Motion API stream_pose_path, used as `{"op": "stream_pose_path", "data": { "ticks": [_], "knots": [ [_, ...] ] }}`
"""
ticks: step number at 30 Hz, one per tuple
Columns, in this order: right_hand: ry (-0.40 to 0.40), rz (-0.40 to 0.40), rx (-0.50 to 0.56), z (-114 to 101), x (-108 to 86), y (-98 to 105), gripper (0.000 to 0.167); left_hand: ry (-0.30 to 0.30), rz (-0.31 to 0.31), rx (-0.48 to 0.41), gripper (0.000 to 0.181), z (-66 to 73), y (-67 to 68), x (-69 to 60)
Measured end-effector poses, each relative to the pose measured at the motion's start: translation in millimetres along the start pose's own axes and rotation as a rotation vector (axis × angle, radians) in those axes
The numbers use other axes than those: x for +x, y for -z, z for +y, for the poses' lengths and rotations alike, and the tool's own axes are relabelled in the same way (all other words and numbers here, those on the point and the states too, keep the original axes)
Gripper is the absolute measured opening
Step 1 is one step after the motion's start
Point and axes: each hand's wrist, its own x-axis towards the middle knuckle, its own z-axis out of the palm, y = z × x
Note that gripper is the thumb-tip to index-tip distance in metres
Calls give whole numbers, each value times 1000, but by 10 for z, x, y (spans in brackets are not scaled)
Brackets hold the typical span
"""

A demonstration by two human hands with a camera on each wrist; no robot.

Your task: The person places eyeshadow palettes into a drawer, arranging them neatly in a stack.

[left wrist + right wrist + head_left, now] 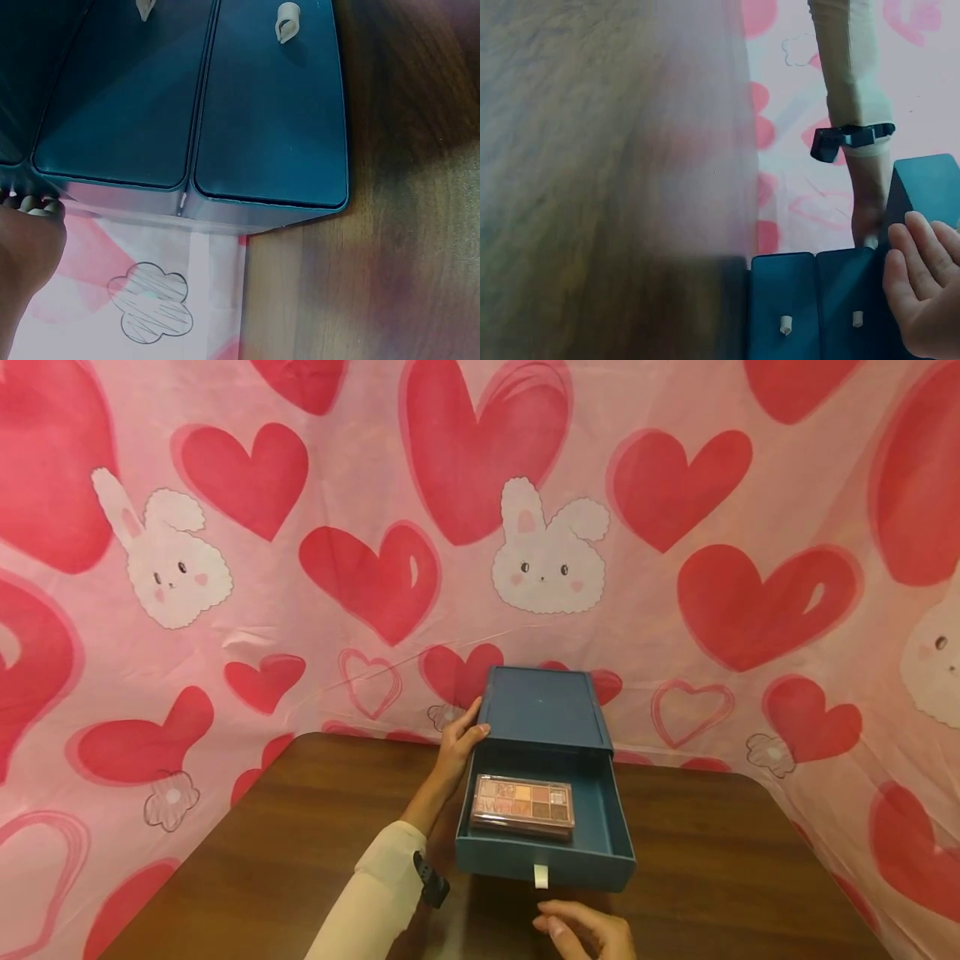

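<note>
A blue drawer unit [540,706] stands on the table with its top drawer [495,857] pulled out. Inside that drawer, toward its left side, lies an eyeshadow palette [521,807] with a clear lid. My left hand [456,745] rests against the unit's left side, its thumb at the top edge. Just in front of the drawer's white pull tab [541,877] is my right hand [588,931], apart from it, fingers loosely bent and holding nothing. Two closed lower drawers, one of them the bottom drawer [270,112], show in the left wrist view.
The brown wooden table [315,860] extends to both sides of the unit. Close behind it hangs a pink cloth [465,602] with hearts and rabbits. A dark wrist device [431,881] sits on the left forearm near the drawer.
</note>
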Motion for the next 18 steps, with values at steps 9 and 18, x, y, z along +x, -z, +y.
{"op": "stream_pose_path", "data": {
  "ticks": [9,18],
  "knots": [
    [-428,-246,395,-62,248,27,55,21,-1,4,67,-12,5,-12],
    [-510,-189,494,-151,349,-43,42,20,0,-17,67,-11,1,2]
  ]
}}
